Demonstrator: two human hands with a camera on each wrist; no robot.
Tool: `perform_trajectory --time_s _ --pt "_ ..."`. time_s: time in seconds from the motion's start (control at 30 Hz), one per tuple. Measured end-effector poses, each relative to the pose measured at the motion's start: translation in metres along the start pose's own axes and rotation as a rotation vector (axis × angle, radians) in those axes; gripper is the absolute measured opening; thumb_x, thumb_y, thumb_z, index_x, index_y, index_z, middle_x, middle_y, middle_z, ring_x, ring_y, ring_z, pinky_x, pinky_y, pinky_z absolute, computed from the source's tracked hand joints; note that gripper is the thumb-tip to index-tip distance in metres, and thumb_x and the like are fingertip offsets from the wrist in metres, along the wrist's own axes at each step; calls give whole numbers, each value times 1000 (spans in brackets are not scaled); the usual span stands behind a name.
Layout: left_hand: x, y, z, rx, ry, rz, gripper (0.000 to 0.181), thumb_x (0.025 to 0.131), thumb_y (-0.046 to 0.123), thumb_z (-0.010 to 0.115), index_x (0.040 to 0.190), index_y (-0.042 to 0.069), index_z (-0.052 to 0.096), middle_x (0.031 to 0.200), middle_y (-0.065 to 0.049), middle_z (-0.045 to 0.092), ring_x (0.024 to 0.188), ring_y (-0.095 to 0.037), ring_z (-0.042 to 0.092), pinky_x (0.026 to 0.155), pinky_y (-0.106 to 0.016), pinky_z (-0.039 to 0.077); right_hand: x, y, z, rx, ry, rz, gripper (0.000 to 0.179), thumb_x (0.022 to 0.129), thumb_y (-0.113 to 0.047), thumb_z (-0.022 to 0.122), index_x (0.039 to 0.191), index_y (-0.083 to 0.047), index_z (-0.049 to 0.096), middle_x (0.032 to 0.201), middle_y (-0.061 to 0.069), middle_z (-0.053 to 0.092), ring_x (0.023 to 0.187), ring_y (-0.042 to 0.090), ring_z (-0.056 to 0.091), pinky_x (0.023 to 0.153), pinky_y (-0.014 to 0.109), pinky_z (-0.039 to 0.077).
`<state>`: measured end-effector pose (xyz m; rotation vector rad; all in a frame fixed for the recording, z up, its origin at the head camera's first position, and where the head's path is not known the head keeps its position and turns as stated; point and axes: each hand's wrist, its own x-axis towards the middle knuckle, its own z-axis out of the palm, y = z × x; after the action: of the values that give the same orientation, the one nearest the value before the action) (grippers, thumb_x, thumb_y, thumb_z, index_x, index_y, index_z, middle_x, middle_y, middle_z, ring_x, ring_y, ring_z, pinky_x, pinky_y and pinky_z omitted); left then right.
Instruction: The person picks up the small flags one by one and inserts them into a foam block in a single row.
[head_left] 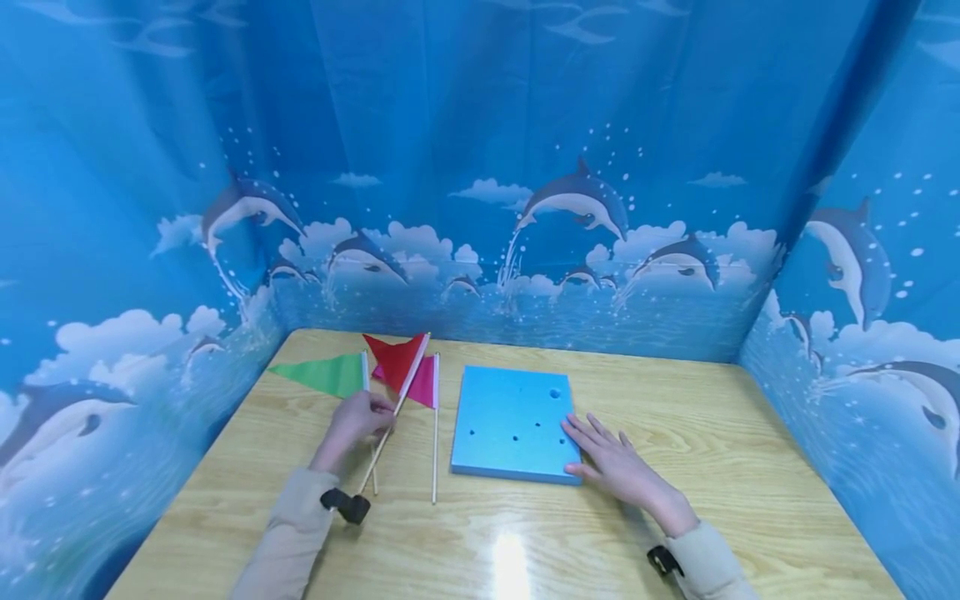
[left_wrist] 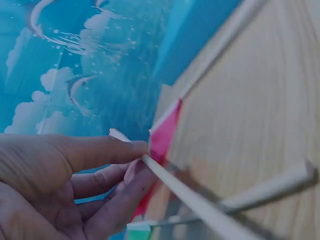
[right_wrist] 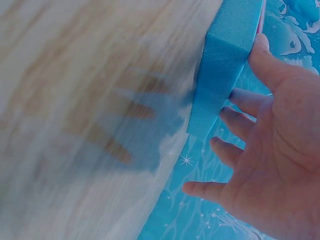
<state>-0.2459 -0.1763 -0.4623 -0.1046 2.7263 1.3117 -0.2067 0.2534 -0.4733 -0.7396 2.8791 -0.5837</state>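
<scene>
At left of the frame, a green triangular flag (head_left: 330, 375) is laid on a wood-grain table (head_left: 712, 442), its pale pole partly covered by the left hand (head_left: 360, 418). The tilted pole of a red triangular flag (head_left: 397, 358) is pinched between that hand's thumb and fingers; a pink flag (head_left: 426, 387) is partly overlapped by the red cloth, its pole pointed toward the lower edge. At center, a flat blue block (head_left: 502, 404) is pierced by one large hole (head_left: 555, 392) at upper right and smaller ones below. Its right edge is met by the right hand (head_left: 618, 468), fingers spread apart, though contact by every fingertip cannot be confirmed. Farther right, wood surface is extended to the dolphin-print curtain (head_left: 450, 125), by which the table's far edge is also bordered.
</scene>
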Motion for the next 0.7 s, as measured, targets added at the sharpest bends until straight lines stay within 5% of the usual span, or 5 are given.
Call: perform_trajectory --time_s 0.4,0.7 --pt "1 37 7 -213 -2 67 28 93 6 71 118 -8 65 103 -21 72 87 -28 73 79 -40 63 -3 4 3 2 9 -8 72 101 -45 58 158 -10 33 164 14 28 151 46 18 111 81 11" --pt "4 74 32 -315 83 250 27 91 7 75 116 -3 69 105 -19 74 92 -31 74 72 -34 64 -3 4 4 -9 12 -7 71 102 -44 57 159 -10 32 165 14 27 151 45 18 111 80 11"
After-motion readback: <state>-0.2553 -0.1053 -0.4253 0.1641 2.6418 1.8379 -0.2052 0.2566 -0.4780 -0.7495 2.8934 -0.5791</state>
